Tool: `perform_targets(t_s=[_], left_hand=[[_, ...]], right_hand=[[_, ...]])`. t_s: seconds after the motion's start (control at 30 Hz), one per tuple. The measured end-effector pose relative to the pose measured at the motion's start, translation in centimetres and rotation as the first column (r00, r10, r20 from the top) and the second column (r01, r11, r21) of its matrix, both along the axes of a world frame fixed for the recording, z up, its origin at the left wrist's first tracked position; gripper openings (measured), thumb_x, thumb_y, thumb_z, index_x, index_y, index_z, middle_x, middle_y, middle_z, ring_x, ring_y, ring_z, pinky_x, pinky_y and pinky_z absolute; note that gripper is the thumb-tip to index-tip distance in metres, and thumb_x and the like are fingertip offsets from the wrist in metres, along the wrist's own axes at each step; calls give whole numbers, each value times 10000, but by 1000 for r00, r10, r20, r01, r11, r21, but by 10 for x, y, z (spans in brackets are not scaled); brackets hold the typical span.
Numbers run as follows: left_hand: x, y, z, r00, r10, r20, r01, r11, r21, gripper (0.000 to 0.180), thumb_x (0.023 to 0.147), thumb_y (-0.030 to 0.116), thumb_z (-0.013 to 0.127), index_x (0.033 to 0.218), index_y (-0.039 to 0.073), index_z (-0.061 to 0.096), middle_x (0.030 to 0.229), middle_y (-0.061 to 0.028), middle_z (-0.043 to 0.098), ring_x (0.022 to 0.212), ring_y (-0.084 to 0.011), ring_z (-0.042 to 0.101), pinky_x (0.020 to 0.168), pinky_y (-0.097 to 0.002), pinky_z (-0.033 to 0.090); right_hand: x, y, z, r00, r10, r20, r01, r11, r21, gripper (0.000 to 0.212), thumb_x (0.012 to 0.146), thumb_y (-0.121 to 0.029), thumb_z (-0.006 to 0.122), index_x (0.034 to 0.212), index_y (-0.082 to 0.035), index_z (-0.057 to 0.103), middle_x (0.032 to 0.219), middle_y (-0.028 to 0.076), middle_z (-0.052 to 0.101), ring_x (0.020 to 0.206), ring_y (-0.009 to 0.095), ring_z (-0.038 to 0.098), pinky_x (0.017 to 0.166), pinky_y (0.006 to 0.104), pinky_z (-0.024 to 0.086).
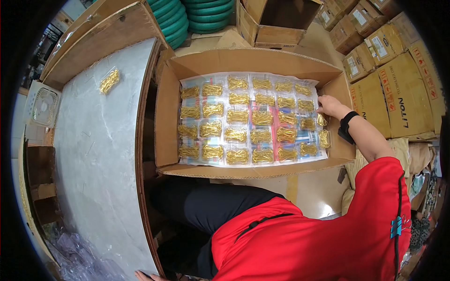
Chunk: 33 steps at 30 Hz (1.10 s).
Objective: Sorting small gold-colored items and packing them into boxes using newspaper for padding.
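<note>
Closest to me are my red shirt (309,243), with a teal binder clip (396,227) on its right side, and my dark trousers (211,203). My left hand (149,277) shows only as a few fingers at the lower edge, by the rim of the grey-topped table (101,178); the rest is cut off, so I cannot tell whether it holds anything. Crumpled clear plastic (84,255) is heaped at the table's near end. Just past my legs sits an open cardboard box (255,172), its bottom covered by a printed sheet (218,160). On that sheet lie small clear packets of gold-coloured pieces (235,135), side by side in rows, with a short extra column along the right wall. My right hand (332,107), a black band (347,126) at the wrist, reaches inside that wall, fingers bent down at the upper packet of this short column; whether they grip it I cannot tell. A lone gold packet (109,81) rests at the table's far end, near a small white fan (45,105). Beyond the box stand stacked cartons (384,44) at right, another open carton (279,36) and green ribbed coils (210,14).
</note>
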<state>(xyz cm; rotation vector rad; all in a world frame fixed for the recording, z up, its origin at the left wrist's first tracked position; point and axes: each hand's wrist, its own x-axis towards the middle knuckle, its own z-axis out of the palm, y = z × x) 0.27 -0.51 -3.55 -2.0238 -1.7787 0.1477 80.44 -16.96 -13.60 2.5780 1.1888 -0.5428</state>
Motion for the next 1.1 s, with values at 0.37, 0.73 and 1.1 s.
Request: perform_targets(t_s=[0.37, 0.73, 1.1], left_hand=[[44, 6, 25, 935, -161, 315, 126, 984, 129, 474, 964, 318, 405, 1244, -48, 518, 1254, -247, 530, 1174, -408, 486, 1024, -486, 351], [8, 1, 2, 949, -81, 305, 48, 993, 112, 470, 964, 328, 415, 1234, -40, 533, 1249, -242, 536, 1175, -404, 484, 1029, -481, 347], [-43, -1, -29, 996, -81, 35, 78, 993, 84, 478, 966, 337, 404, 1228, -39, 538, 1242, -242, 541, 1164, -408, 492, 1022, -483, 354]], right_hand=[[-23, 5, 20, 999, -45, 18, 42, 988, 146, 281, 769, -229, 703, 938, -30, 599, 967, 157, 600, 948, 342, 573, 827, 411, 458], [-62, 23, 12, 972, 172, -163, -154, 981, 117, 252, 760, -173, 685, 960, -73, 570, 1029, 122, 580, 981, 319, 563, 827, 412, 471], [-63, 28, 14, 985, 23, -170, 26, 960, 279, 175, 785, -126, 646, 929, -47, 587, 963, 164, 606, 908, 353, 579, 789, 420, 466]])
